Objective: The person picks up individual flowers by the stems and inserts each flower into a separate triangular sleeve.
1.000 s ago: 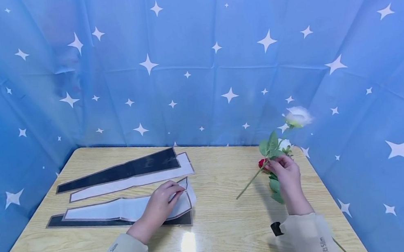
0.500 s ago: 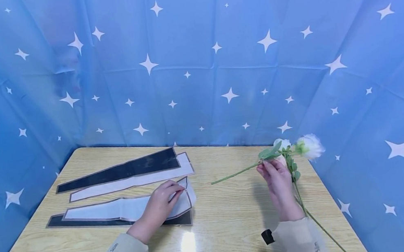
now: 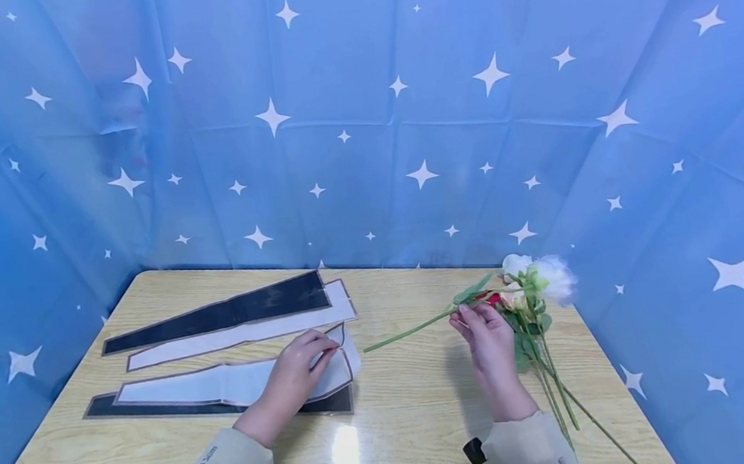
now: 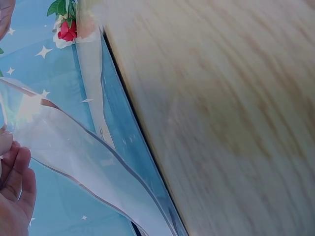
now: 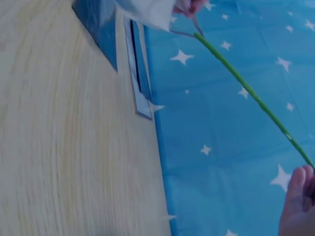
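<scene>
On the left of the table, my left hand (image 3: pixel 294 372) pinches the wide right end of a white, brown-edged flower sleeve (image 3: pixel 178 391), whose end is lifted. In the left wrist view that sleeve (image 4: pixel 93 147) stretches away from the fingers. My right hand (image 3: pixel 492 352) pinches the green stem (image 3: pixel 403 337) of a white rose (image 3: pixel 556 279). Its bloom is to the right, and the bare stem end points left toward the sleeve's opening. From the right wrist view, the stem tip overlaps the sleeve's end near the left hand's fingers.
A black sleeve (image 3: pixel 224 313) overlaps another white sleeve (image 3: pixel 246 333) at the back left. Another black one (image 3: pixel 159 411) lies under the gripped sleeve. Several flowers lie at the right, including a red rose (image 3: pixel 493 298), their stems (image 3: pixel 599 423) running toward the near edge. A starry blue curtain (image 3: pixel 358 97) surrounds the table.
The right hand has moved left with the white rose; the stem has swung from slanting down to pointing left. The left hand keeps its pinch on the sleeve.
</scene>
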{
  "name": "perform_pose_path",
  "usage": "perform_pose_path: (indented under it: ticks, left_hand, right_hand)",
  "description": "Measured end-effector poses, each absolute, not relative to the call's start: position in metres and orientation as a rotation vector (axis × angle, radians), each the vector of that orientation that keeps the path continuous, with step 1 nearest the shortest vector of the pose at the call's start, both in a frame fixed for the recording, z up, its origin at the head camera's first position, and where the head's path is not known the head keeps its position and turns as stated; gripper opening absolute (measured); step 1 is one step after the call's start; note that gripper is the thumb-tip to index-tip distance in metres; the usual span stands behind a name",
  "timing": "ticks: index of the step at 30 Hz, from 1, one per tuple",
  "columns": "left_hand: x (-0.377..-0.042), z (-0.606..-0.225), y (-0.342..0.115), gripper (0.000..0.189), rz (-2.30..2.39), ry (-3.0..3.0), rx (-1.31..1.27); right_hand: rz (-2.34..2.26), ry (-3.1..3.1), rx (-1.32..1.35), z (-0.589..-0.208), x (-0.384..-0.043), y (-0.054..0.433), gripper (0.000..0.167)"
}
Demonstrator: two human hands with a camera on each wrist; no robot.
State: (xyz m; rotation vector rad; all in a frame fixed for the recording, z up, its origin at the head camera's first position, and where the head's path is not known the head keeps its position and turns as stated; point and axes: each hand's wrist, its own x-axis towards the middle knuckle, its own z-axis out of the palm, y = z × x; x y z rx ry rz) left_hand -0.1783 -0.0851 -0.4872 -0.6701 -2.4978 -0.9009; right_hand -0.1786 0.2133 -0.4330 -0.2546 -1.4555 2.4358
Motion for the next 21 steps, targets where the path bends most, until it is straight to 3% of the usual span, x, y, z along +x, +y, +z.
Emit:
perform_pose_path:
  ticks: [14, 21]
  left_hand:
    - [-0.177, -0.486, -0.083, 0.009, -0.916, -2.491, -0.655]
    - [-0.176, -0.486, -0.08, 0.01, -0.955, -2.497, -0.649]
  right_hand:
    - [2.401, -1.566, -0.222, -0.447, -0.175, 0.183, 0.002]
    - [2.36, -1.635, -0.206, -0.452, -0.17, 0.168, 0.008]
